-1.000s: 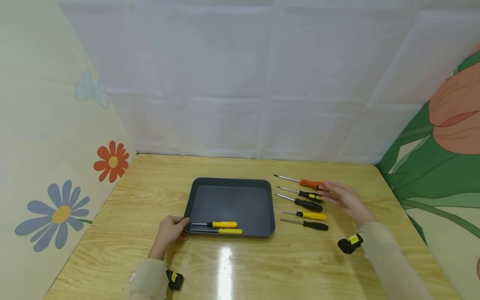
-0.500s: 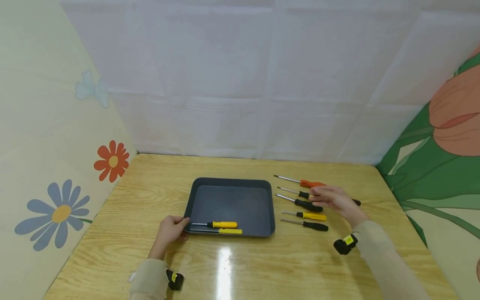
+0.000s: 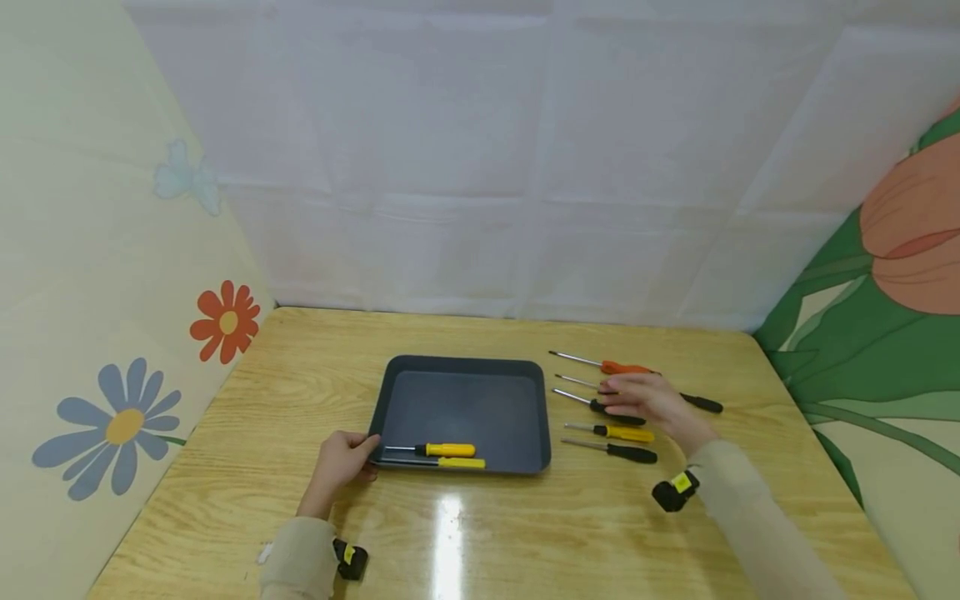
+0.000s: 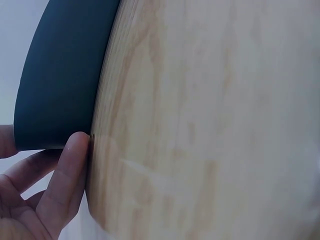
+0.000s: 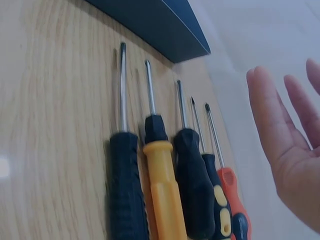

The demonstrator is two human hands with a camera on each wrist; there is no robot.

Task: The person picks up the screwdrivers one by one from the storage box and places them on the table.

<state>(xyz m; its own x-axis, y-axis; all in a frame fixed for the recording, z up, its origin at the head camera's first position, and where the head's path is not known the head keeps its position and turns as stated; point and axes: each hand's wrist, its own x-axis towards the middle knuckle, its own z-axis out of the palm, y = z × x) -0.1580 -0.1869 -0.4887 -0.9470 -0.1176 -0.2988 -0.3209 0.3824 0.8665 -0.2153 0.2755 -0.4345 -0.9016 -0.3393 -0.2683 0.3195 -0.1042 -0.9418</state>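
One tray (image 3: 465,404) sits on one table (image 3: 540,533) — two yellow-handled tools (image 3: 450,450) in it. Beside it lie five screwdrivers (image 5: 167,200) in a row: two with black handles, one yellow, one black-and-yellow, one orange. One further black handle (image 3: 702,403) shows past them, making eight handles altogether. There are two hands (image 3: 341,462), two black wrist devices (image 3: 351,559) — and, on the left wall (image 3: 82,267), two flowers (image 3: 123,427) and one butterfly (image 3: 185,178).

The light wood-grain tabletop (image 3: 540,533) shows a bright streak (image 3: 448,546) and carries a dark grey tray (image 3: 459,407). To the tray's right lie five screwdrivers (image 5: 194,185) in a row, handles rightward, and a black handle (image 3: 702,403) farther right.
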